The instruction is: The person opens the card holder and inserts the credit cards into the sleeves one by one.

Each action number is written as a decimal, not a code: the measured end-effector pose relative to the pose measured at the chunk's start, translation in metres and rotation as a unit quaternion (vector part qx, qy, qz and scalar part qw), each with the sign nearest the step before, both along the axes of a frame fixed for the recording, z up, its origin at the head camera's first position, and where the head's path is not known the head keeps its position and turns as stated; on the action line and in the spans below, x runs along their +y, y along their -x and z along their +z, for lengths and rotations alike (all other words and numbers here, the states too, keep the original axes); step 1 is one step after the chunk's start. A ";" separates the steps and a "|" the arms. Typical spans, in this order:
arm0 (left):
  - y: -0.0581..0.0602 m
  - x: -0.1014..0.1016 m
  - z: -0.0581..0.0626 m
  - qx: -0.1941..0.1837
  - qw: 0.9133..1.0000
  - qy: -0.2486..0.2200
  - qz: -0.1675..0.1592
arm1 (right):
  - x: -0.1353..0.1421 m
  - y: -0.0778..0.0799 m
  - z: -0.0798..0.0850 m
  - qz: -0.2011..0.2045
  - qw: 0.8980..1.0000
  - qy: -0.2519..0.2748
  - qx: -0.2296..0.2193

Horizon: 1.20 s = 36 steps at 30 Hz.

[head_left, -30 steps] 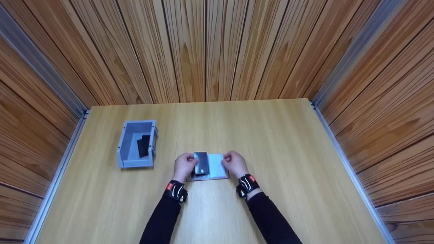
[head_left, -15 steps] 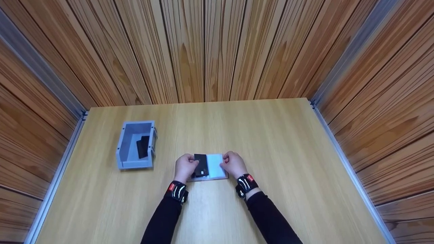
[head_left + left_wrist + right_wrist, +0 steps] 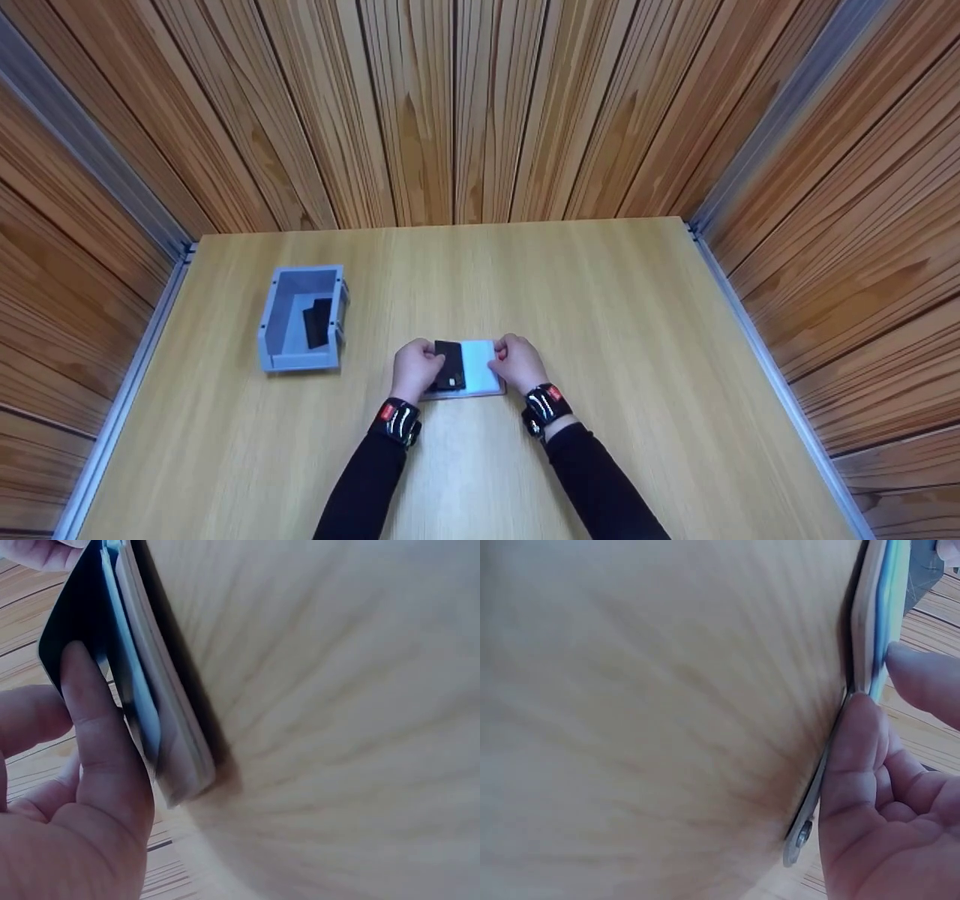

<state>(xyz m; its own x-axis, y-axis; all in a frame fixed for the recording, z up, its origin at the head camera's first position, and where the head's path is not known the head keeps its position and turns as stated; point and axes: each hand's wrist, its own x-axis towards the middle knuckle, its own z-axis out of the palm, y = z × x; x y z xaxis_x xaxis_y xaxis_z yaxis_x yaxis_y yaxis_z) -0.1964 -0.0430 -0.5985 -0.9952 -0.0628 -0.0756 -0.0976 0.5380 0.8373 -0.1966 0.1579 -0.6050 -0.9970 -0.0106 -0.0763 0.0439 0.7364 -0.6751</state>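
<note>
Near the middle of the table lies an opened card holder point(image 3: 481, 367) with pale, glossy plastic sleeves. My left hand point(image 3: 412, 373) pinches the left edge of a black bank card point(image 3: 451, 367), which bears a small chip near its lower end and overlaps the sleeves' left part. The left wrist view shows that card point(image 3: 79, 611) tilted away from the stacked sleeves point(image 3: 161, 705). My right hand point(image 3: 520, 364) pinches the holder's right edge between thumb and curled forefinger. Beside that hand, a strap with a metal snap point(image 3: 803, 833) sticks out from the holder.
A grey-blue open-front bin point(image 3: 300, 361) stands to the left, with dark flat pieces point(image 3: 318, 322) inside against its right wall. Wood-plank walls point(image 3: 484, 112) and metal rails point(image 3: 772, 367) border the table point(image 3: 585, 292).
The left hand and the black card have shifted slightly right over the sleeves. The card's face, shiny at first, now looks dark. The right hand stays at the holder's right edge.
</note>
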 end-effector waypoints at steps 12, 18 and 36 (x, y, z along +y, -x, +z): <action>-0.001 0.001 -0.002 0.014 1.000 0.005 -0.004 | 0.001 0.000 -0.002 0.001 1.000 0.000 0.008; -0.001 0.001 -0.001 0.005 1.000 0.007 -0.001 | 0.001 0.000 -0.002 0.000 1.000 0.003 0.010; 0.001 0.014 -0.003 -0.004 1.000 0.012 -0.006 | 0.000 -0.001 -0.002 0.009 0.999 -0.002 0.033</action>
<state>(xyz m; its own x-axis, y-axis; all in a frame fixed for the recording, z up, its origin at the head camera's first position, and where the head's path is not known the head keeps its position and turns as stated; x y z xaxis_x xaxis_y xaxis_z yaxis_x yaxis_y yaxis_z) -0.1969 -0.0286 -0.6014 -0.9952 -0.0525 -0.0823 -0.0976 0.5586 0.8237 -0.1952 0.1580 -0.6066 -0.9996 -0.0277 -0.0114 -0.0128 0.7397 -0.6728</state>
